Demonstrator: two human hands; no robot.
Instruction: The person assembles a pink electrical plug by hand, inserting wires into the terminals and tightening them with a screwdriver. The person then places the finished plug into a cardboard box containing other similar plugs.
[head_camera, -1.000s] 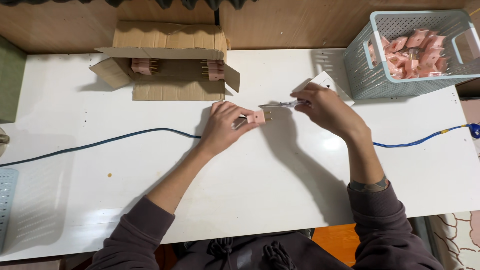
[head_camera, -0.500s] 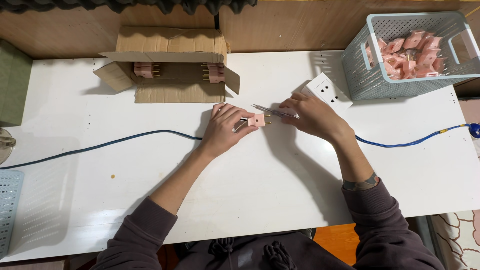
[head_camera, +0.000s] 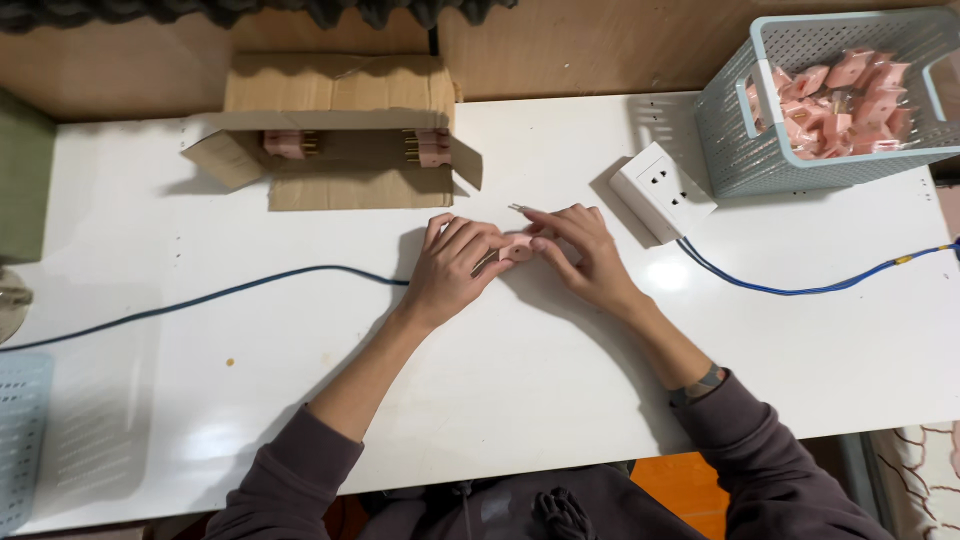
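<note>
My left hand (head_camera: 455, 268) and my right hand (head_camera: 580, 250) meet at the middle of the white table (head_camera: 520, 400). Between them sits a small pink plug (head_camera: 517, 246); the left fingers grip it from the left. The right fingers press on its right side and hold a thin metal tool (head_camera: 518, 209) whose tip pokes out above the fingers. A blue cable (head_camera: 250, 290) runs from under my left hand away to the left.
An open cardboard box (head_camera: 340, 130) with pink plugs inside lies at the back. A white wall socket (head_camera: 662, 190) with a blue lead (head_camera: 800, 290) sits to the right. A grey mesh basket (head_camera: 740, 130) of pink plugs stands at the far right corner.
My right hand has come left from the socket to the pink plug, uncovering the white socket. My left hand has stayed on the plug.
</note>
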